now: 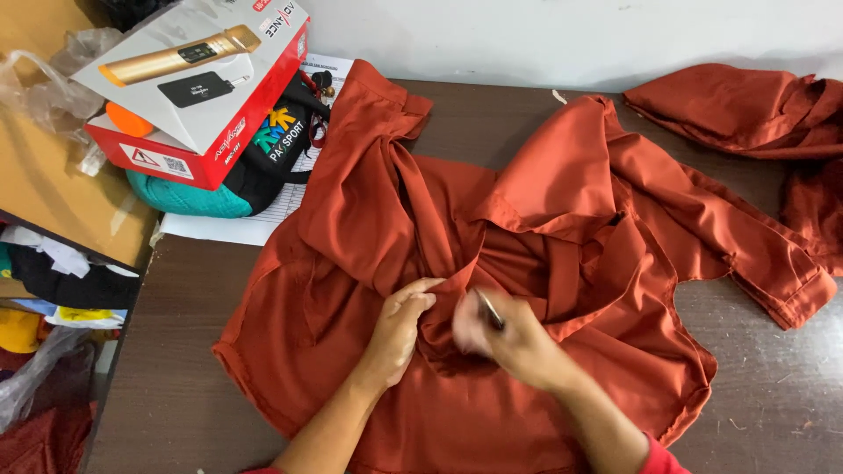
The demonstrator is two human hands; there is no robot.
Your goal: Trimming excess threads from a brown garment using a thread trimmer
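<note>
Looking down through the head camera, I see both forearms reaching up from the bottom edge and meeting over the rust-red garment, which lies crumpled across the dark wooden table. My left hand is curled, its fingers pinching a fold of the cloth near the middle of the garment. My right hand is blurred; it grips a small slim metal tool that sticks up between the fingers, just beside the pinched fold. A second red garment lies at the far right. A red-and-white box sits at top left on a black bag.
</note>
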